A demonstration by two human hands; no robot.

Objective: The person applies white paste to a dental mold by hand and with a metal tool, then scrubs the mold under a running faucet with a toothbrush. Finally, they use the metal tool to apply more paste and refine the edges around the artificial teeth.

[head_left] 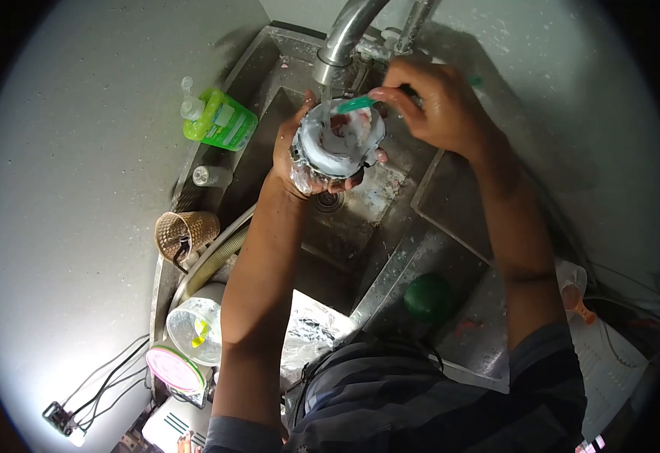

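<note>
Under the metal faucet, my left hand holds a round whitish object from below and the side, fingers wrapped round it. It looks like a mould or cup with a hollow and some pinkish matter inside. A thin stream of water falls into it. My right hand pinches a green tool, which may be a brush or spatula; its tip reaches over the rim of the round object. Beneath both hands lies the sink basin with its drain.
Along the left edge stand a green soap bottle, a small clear bottle and a woven cup. Nearer are a clear plastic tub and a pink-rimmed lid. A green ball-like object sits in the right basin.
</note>
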